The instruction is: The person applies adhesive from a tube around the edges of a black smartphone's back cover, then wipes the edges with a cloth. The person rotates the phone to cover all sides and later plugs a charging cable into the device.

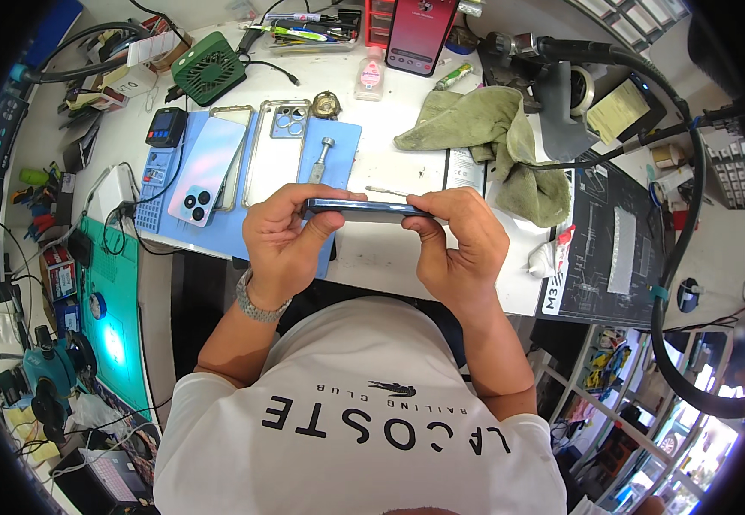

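Note:
Between both hands I hold a dark blue smartphone (364, 207) edge-on over the front of the white table. My left hand (289, 236) pinches its left end with thumb and fingers; a metal watch circles that wrist. At the other end, my right hand (464, 240) grips it the same way. The phone's broad faces are mostly hidden from this angle. Just beyond it lies a thin metal tool (387, 190). A small screwdriver (322, 160) rests on the blue mat (342, 154), close to my left fingers.
Left of my hands are a pale iridescent phone (209, 170) and clear phone cases (276, 154). A green cloth (509, 142) lies to the right. Behind stand a small bottle (370, 75), an upright phone with a red screen (419, 34) and a green fan (209, 69).

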A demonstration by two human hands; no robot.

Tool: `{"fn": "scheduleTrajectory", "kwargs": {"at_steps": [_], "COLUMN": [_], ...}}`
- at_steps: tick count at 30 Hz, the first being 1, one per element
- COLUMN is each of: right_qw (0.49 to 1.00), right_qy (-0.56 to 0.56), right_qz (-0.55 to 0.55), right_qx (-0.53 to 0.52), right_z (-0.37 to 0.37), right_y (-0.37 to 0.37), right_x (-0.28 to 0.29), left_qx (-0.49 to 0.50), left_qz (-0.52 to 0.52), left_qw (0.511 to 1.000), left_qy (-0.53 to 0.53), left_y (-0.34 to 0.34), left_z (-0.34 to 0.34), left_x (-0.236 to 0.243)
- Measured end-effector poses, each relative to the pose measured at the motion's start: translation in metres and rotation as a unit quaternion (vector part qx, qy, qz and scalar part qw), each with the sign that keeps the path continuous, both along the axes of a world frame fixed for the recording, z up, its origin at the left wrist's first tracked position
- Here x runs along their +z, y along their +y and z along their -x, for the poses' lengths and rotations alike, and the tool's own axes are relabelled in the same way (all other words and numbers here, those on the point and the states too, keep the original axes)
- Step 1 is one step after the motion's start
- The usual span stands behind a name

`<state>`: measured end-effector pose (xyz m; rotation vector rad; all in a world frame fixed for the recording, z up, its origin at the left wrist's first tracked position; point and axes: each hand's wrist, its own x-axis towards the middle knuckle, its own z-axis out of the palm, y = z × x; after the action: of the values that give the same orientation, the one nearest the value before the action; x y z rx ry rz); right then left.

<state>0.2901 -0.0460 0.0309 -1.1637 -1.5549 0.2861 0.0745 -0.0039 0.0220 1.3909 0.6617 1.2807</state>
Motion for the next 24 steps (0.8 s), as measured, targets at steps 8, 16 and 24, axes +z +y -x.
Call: {"fn": "scheduleTrajectory", "kwargs": {"at_steps": [8, 16, 24], "right_qw": [0.996, 0.994, 0.99], "right_qy": [-0.093, -0.088, 0.125], "right_qz": [-0.006, -0.041, 0.053], "right_qx": [-0.006, 0.039, 0.047], "right_z": [0.002, 0.016, 0.024], "right_y": [-0.003, -0.001, -0.009], "right_x": [0.021, 0.01, 0.006], "left_qx": [-0.01, -0.01, 0.082], "left_qz": [-0.048, -0.145, -0.029], "left_qw": [0.998, 0.986, 0.995], "left_qy": [0.042, 0.079, -0.057], "left_y": [0.002, 0.003, -0.013], "left_z": [0.003, -0.004, -0.04], "left_x": [-0.004, 0.004, 0.018]}}
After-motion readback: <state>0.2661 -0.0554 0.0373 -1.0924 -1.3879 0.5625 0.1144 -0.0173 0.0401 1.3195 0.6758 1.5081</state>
